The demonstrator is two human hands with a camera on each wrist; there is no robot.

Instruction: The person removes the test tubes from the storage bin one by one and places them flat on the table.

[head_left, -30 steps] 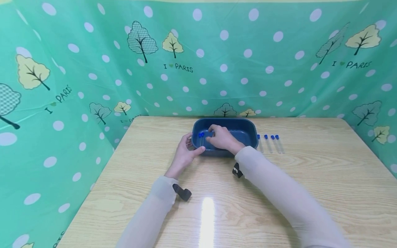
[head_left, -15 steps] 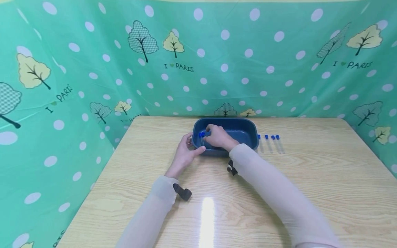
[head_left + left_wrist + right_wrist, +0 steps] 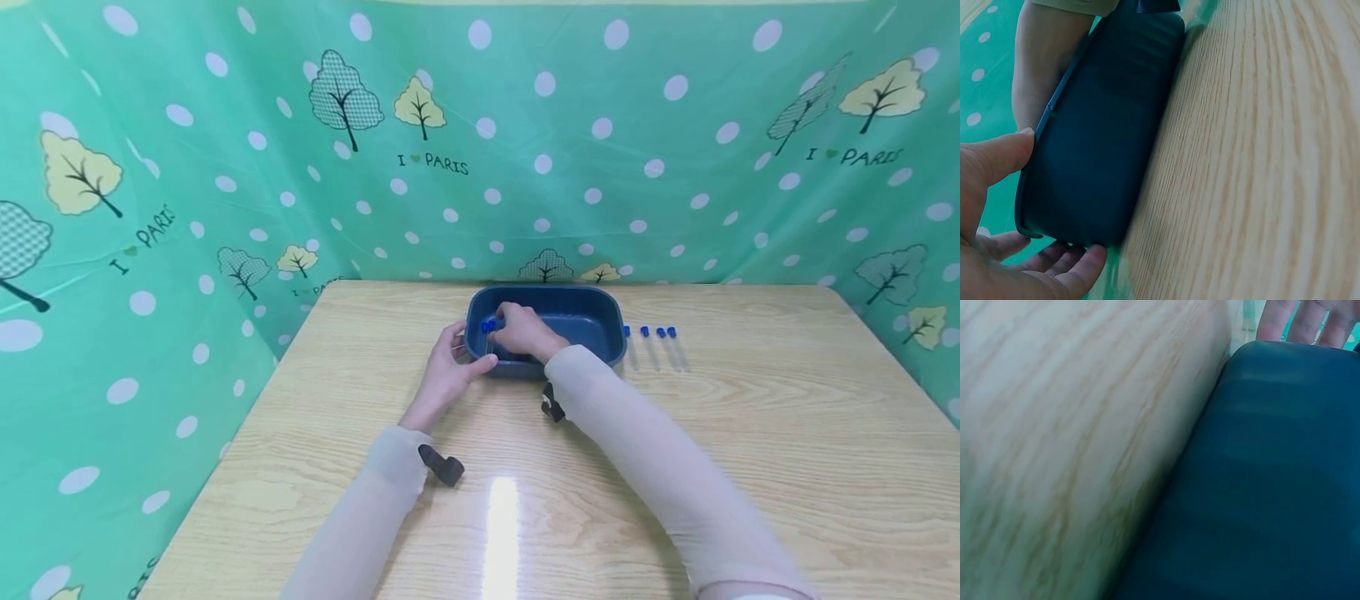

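Observation:
A dark blue plastic basin (image 3: 585, 321) stands at the back of the table. My left hand (image 3: 442, 375) holds its near left corner; in the left wrist view the thumb (image 3: 1007, 156) lies on the rim and the fingers press the end wall. Two clear test tubes with blue caps (image 3: 488, 326) lean inside the basin's left end. My right hand (image 3: 525, 330) reaches in over the near rim, its curled fingers pinching at the right-hand tube just below the cap. The fingertips are partly hidden, and the right wrist view shows only the basin's outer wall (image 3: 1272, 475).
Several blue-capped test tubes (image 3: 651, 346) lie in a row on the wooden table (image 3: 337, 358), just right of the basin. A green patterned curtain (image 3: 540, 142) hangs behind the table and along its left side.
My right hand has moved left inside the basin to the two tubes, and its spread fingers have closed in at the caps. My left hand stays at the corner.

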